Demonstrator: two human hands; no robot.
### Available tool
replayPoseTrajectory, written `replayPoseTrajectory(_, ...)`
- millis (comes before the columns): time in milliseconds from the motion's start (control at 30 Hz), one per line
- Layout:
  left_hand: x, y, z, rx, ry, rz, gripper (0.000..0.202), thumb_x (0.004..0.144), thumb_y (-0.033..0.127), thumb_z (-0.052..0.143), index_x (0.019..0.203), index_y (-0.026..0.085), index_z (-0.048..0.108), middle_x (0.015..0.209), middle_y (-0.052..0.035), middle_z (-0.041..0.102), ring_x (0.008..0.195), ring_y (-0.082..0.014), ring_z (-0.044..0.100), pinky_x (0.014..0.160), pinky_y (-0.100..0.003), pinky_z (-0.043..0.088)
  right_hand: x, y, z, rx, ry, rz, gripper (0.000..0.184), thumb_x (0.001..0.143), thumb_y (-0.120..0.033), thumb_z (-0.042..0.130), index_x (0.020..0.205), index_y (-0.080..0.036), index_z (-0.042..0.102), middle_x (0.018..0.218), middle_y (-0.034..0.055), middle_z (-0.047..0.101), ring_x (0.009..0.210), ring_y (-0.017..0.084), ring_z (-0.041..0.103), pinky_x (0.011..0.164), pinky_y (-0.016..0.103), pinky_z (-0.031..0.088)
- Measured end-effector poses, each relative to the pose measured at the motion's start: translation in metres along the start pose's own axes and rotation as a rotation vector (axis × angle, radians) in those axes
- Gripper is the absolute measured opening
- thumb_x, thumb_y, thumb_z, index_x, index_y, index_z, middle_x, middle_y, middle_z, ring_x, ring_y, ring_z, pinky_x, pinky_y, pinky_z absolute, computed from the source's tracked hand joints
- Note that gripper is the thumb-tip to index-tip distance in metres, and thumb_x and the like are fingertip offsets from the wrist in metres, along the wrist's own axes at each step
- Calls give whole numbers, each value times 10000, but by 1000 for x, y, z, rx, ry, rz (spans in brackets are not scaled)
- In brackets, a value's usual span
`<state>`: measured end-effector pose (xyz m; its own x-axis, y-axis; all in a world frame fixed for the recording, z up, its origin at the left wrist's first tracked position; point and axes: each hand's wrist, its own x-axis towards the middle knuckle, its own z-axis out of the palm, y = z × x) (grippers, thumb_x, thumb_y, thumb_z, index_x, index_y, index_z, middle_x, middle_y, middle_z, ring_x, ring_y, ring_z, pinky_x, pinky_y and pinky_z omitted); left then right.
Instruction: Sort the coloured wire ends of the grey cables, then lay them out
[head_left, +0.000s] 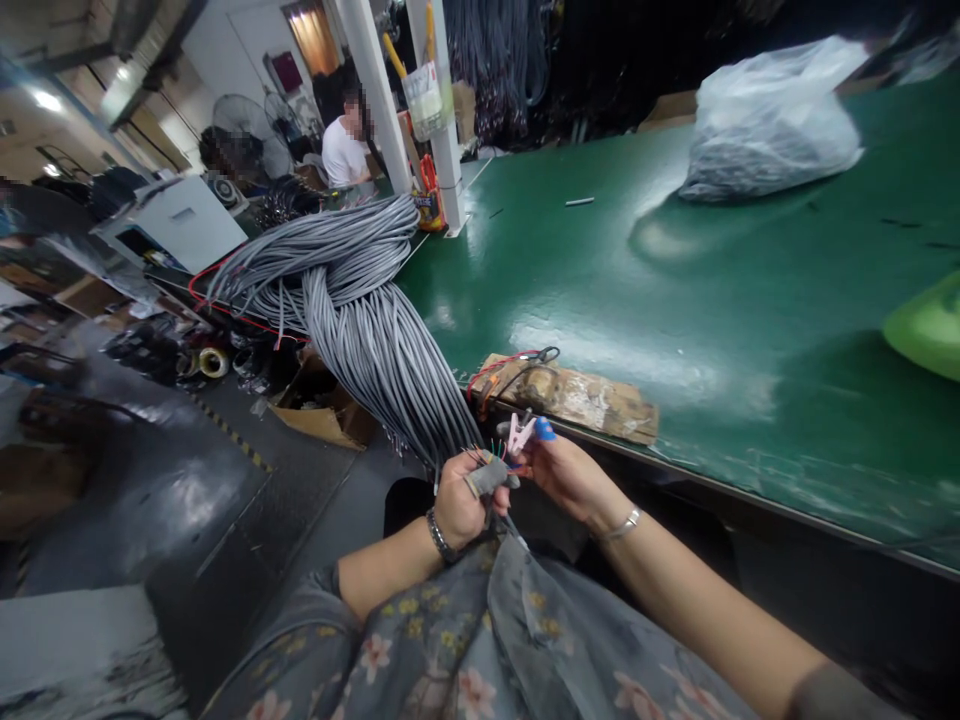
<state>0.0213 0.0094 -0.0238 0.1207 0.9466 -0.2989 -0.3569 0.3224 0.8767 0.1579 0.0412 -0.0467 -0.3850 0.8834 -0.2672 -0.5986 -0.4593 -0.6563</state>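
Note:
My left hand [461, 500] is closed around the end of a grey cable, with grey covers on some of its fingers. Thin coloured wires [499, 450] fan out of the cable end above that hand. Close beside it, my right hand [562, 470] is closed in a pinch, blue tape around the thumb. A small pink clip [519, 434] shows at the right fingertips, which hide part of it. Just left of my hands, a thick bundle of grey cables [382, 350] hangs over the table edge.
A worn wooden board [585, 398] with red and black leads lies at the near edge of the green table [525, 270]. Farther back are a filled plastic bag [772, 125] and a white post [442, 130]. An open cardboard box [319, 405] sits below. A person [345, 150] sits behind.

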Motion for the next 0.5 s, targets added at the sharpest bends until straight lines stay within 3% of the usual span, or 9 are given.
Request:
replayPoseTrajectory(300, 5, -2, 2, 29, 18, -52, 401, 476, 477, 755, 551, 143, 546, 374, 10, 515, 282, -73, 401, 306, -192, 291, 2, 0, 16, 71, 44, -71, 464, 556, -607, 775, 658, -168, 664, 551, -11, 539, 492, 103, 416, 462, 250, 339)
replayPoseTrajectory(500, 6, -7, -2, 76, 7, -63, 421, 503, 517, 739, 561, 145, 552, 370, 14, 500, 292, -68, 395, 317, -193, 282, 1, 0, 19, 63, 87, -94, 414, 629, -572, 749, 625, -175, 633, 550, -6, 533, 510, 116, 426, 476, 266, 338)
